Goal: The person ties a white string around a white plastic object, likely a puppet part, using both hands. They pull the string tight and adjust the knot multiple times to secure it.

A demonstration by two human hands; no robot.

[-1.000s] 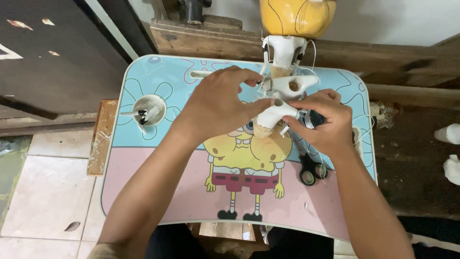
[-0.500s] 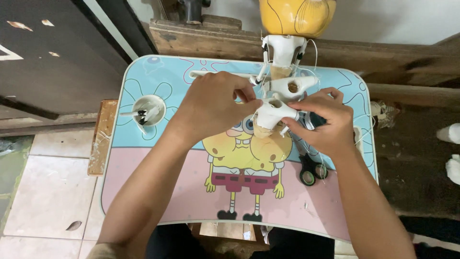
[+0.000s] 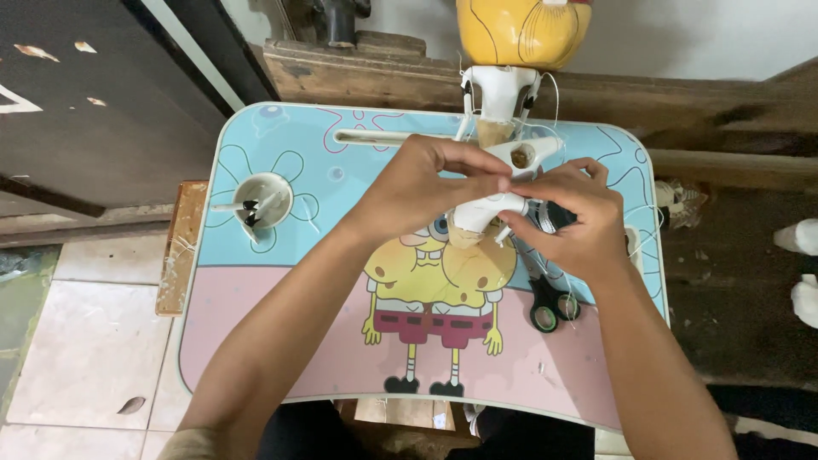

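**Pinching a white piece over the lap table**

Pinching with both hands, I hold a white curved piece [image 3: 487, 210] where my fingertips meet above the middle of the lap table [image 3: 281, 358]. My left hand [image 3: 417, 192] comes in from the left with thumb and fingers pressed together on the piece's upper end; my right hand [image 3: 573, 217] closes on it from the right, fingers curled, so the piece is steadied from two sides and kept off the tabletop. Thin white thread [image 3: 554, 111] trails about my right hand, though I cannot tell whether I grip it. Just behind the piece stands a white holder [image 3: 498, 94] carrying a yellow rounded object [image 3: 521, 30], close enough to reach. Black-handled scissors [image 3: 550, 307] lie under my right wrist, and a small white cup of tools [image 3: 260, 202] sits well apart at the left.
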